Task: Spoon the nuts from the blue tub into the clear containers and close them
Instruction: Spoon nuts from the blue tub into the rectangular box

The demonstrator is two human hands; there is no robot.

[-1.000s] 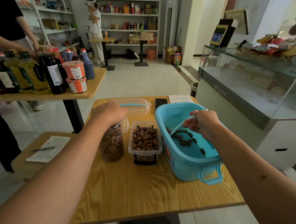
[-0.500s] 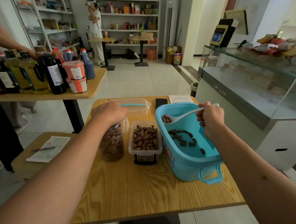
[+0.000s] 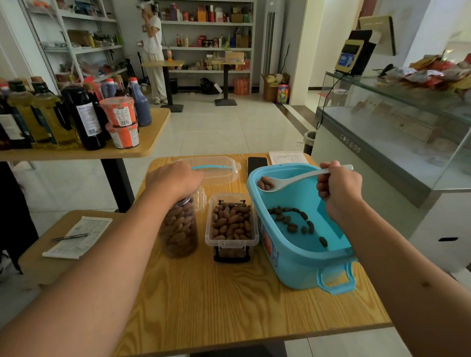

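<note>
Bottle labels (image 3: 88, 119), paper sheets (image 3: 78, 237), tub sticker (image 3: 268, 242): print too small; nothing legible.

Our two bare forearms, no sleeves in view, left hand (image 3: 173, 179), right hand (image 3: 339, 188), no rings or watch visible

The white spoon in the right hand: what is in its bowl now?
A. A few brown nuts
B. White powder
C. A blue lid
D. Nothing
A: the white spoon, held by the right hand over the blue tub, carries a few brown nuts.
</note>
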